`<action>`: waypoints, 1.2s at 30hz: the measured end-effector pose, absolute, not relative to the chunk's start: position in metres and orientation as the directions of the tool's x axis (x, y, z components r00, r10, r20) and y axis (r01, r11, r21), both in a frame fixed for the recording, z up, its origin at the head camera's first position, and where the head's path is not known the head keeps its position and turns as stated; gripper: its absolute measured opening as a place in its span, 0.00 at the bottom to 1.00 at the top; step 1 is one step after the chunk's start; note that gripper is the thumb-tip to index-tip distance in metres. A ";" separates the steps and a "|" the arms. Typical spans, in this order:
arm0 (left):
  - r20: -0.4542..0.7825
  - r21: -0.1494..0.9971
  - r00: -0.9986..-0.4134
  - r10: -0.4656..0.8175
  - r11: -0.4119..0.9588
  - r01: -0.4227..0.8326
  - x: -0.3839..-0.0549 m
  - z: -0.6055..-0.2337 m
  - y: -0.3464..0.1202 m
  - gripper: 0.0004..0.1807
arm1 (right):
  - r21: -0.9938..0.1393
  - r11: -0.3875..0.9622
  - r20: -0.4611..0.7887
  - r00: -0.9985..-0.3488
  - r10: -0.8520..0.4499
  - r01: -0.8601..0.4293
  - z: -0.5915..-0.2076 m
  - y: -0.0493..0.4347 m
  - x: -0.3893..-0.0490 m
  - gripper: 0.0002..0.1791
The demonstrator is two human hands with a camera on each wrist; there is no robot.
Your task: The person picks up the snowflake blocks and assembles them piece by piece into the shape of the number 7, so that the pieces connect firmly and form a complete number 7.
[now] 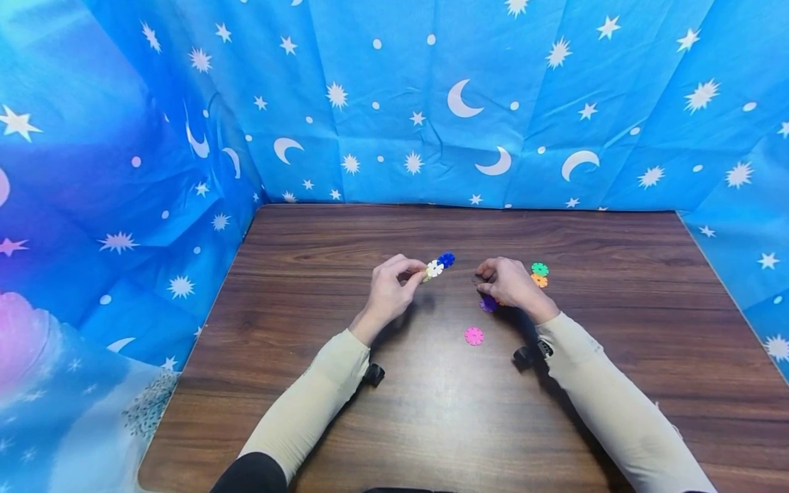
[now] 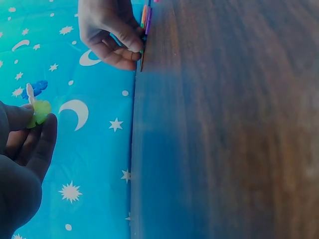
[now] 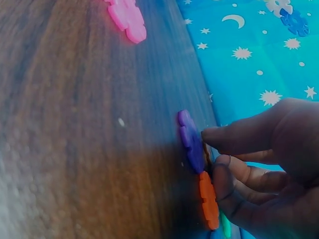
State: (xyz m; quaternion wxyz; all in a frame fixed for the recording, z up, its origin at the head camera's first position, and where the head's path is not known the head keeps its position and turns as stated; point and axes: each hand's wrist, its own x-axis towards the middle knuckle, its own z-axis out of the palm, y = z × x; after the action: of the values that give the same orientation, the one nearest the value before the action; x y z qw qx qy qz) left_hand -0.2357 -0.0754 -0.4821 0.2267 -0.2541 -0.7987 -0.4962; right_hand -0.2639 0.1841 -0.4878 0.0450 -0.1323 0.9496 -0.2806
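Between thumb and fingers, my left hand (image 1: 390, 291) holds a small joined chain of notched plastic discs above the table. The chain has a yellow disc (image 2: 41, 113), a white disc (image 1: 434, 268) and a blue disc (image 1: 446, 260). To the right, my right hand (image 1: 510, 284) pinches a thin brown notched disc (image 1: 477, 279) low over the table. A purple notched disc (image 3: 191, 142) lies just beside its fingertips, with an orange disc (image 3: 209, 201) close by, partly hidden by the hand in the head view.
A pink notched disc (image 1: 474, 336) lies nearer to me on the brown wooden table (image 1: 296, 274). Right of my right hand are a green disc (image 1: 540, 268) and another orange disc (image 1: 539, 281). A blue star-patterned cloth (image 1: 394, 103) hangs behind the table.
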 end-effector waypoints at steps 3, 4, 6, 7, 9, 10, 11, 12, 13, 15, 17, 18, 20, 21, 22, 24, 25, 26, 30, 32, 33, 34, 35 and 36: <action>0.613 0.677 -0.768 0.185 0.378 0.631 -0.236 -0.483 -0.076 0.03 | -0.526 0.819 -0.011 -0.962 -0.274 -0.228 -0.490 0.182 -0.266 0.15; 0.613 0.676 -0.768 0.186 0.380 0.631 -0.236 -0.483 -0.076 0.03 | -0.522 0.821 -0.009 -0.961 -0.276 -0.231 -0.491 0.182 -0.267 0.16; 0.616 0.673 -0.765 0.186 0.381 0.634 -0.236 -0.483 -0.077 0.03 | -0.512 0.826 -0.007 -0.960 -0.279 -0.236 -0.492 0.181 -0.268 0.17; 0.618 0.670 -0.763 0.188 0.381 0.637 -0.236 -0.482 -0.076 0.03 | -0.508 0.827 0.000 -0.960 -0.280 -0.241 -0.492 0.181 -0.268 0.17; 0.621 0.666 -0.760 0.190 0.384 0.640 -0.236 -0.482 -0.076 0.03 | -0.494 0.833 0.012 -0.960 -0.278 -0.248 -0.492 0.181 -0.268 0.17; 0.624 0.664 -0.759 0.189 0.385 0.641 -0.236 -0.482 -0.076 0.03 | -0.489 0.836 0.018 -0.961 -0.277 -0.250 -0.492 0.181 -0.268 0.16; 0.626 0.661 -0.756 0.190 0.386 0.644 -0.236 -0.482 -0.076 0.03 | -0.483 0.839 0.022 -0.962 -0.273 -0.249 -0.492 0.180 -0.268 0.15; 0.626 0.660 -0.756 0.191 0.386 0.644 -0.236 -0.481 -0.075 0.03 | -0.479 0.842 0.026 -0.963 -0.269 -0.248 -0.492 0.180 -0.268 0.14; 0.627 0.659 -0.755 0.192 0.387 0.646 -0.236 -0.481 -0.075 0.04 | -0.475 0.845 0.034 -0.964 -0.263 -0.248 -0.492 0.180 -0.268 0.13; 0.629 0.659 -0.753 0.193 0.382 0.648 -0.236 -0.481 -0.075 0.04 | -0.469 0.850 0.042 -0.967 -0.252 -0.242 -0.492 0.179 -0.267 0.11; 0.630 0.661 -0.752 0.193 0.375 0.650 -0.236 -0.482 -0.075 0.04 | -0.460 0.855 0.048 -0.968 -0.245 -0.240 -0.491 0.179 -0.266 0.10; 0.630 0.663 -0.752 0.191 0.370 0.650 -0.236 -0.482 -0.075 0.04 | -0.454 0.858 0.051 -0.968 -0.246 -0.242 -0.491 0.178 -0.265 0.09; 0.629 0.668 -0.754 0.187 0.366 0.648 -0.236 -0.482 -0.075 0.04 | -0.439 0.863 0.047 -0.966 -0.255 -0.249 -0.490 0.177 -0.265 0.08; 0.628 0.670 -0.756 0.186 0.365 0.646 -0.235 -0.483 -0.075 0.04 | -0.431 0.866 0.042 -0.964 -0.261 -0.253 -0.489 0.177 -0.265 0.08; 0.628 0.671 -0.756 0.185 0.365 0.646 -0.235 -0.483 -0.075 0.03 | -0.425 0.868 0.035 -0.963 -0.269 -0.258 -0.489 0.177 -0.265 0.08; 0.626 0.673 -0.758 0.183 0.363 0.644 -0.235 -0.483 -0.075 0.03 | -0.420 0.868 0.020 -0.959 -0.283 -0.265 -0.487 0.177 -0.265 0.07; 0.625 0.675 -0.759 0.183 0.363 0.643 -0.235 -0.484 -0.075 0.03 | -0.420 0.867 0.011 -0.957 -0.290 -0.268 -0.486 0.177 -0.265 0.08; 0.625 0.675 -0.759 0.182 0.362 0.643 -0.235 -0.484 -0.074 0.03 | -0.420 0.865 0.005 -0.954 -0.301 -0.275 -0.485 0.178 -0.265 0.09; 0.629 0.677 -0.756 0.181 0.351 0.647 -0.234 -0.484 -0.072 0.03 | -0.416 0.859 -0.012 -0.943 -0.333 -0.298 -0.483 0.180 -0.265 0.13; 0.628 0.677 -0.756 0.184 0.348 0.648 -0.234 -0.484 -0.071 0.03 | -0.410 0.860 -0.014 -0.940 -0.340 -0.305 -0.482 0.181 -0.264 0.14; 0.627 0.678 -0.756 0.187 0.348 0.648 -0.233 -0.483 -0.071 0.03 | -0.408 0.861 -0.015 -0.941 -0.338 -0.303 -0.482 0.181 -0.264 0.14; 0.627 0.677 -0.756 0.190 0.347 0.649 -0.233 -0.483 -0.070 0.03 | -0.408 0.862 -0.013 -0.942 -0.335 -0.301 -0.482 0.182 -0.263 0.14; 0.625 0.679 -0.756 0.192 0.344 0.649 -0.233 -0.483 -0.069 0.03 | -0.409 0.862 -0.012 -0.943 -0.332 -0.299 -0.482 0.182 -0.263 0.14; 0.624 0.680 -0.757 0.195 0.343 0.648 -0.233 -0.483 -0.069 0.03 | -0.411 0.862 -0.009 -0.945 -0.328 -0.296 -0.483 0.182 -0.263 0.13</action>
State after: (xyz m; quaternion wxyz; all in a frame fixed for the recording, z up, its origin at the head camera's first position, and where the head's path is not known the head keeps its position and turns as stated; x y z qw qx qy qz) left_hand -0.2330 -0.0688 -0.4828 0.2236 -0.2674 -0.7884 -0.5069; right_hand -0.2626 0.1823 -0.4825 0.0393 -0.1617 0.9642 -0.2065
